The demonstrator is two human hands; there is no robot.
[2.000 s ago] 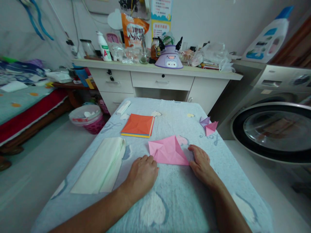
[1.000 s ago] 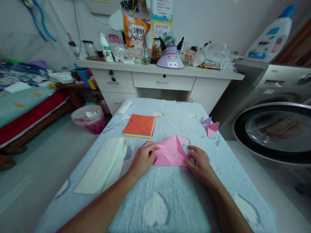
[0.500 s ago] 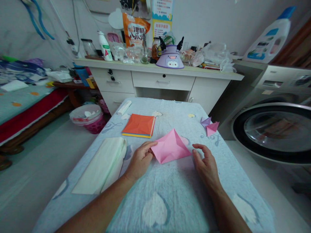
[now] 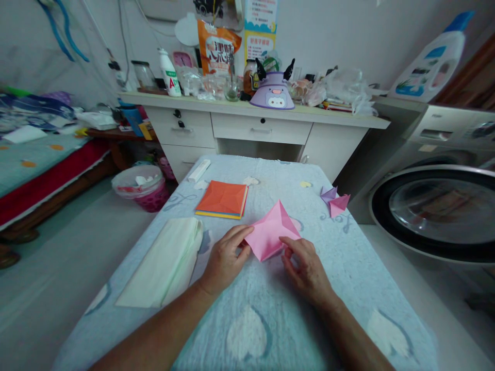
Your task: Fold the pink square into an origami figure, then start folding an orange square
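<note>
A sheet of pink origami paper [image 4: 273, 232], creased and with its corners drawn up, is held just above the cloth in front of me. My left hand [image 4: 229, 255] pinches its left corner between thumb and fingers. At the near right edge, my right hand [image 4: 305, 265] has its index finger laid over the paper and its other fingers bent below. The underside of the sheet is hidden. Beyond it lies a stack of coloured paper [image 4: 222, 199], orange on top. Small folded pieces, one purple [image 4: 328, 194] and one pink [image 4: 339, 205], sit at the far right.
A blue cloth with hearts [image 4: 247, 335] covers the table. On its left lie a folded pale green-white sheet [image 4: 162, 265] and a narrow white box [image 4: 199, 170]. A white cabinet [image 4: 259, 129] stands behind, a washing machine [image 4: 436, 206] to the right, a lined bin [image 4: 152, 198] to the left.
My right hand has moved left and inward, from beside the paper's right corner onto its near edge. My left hand keeps its hold; the paper has turned slightly.
</note>
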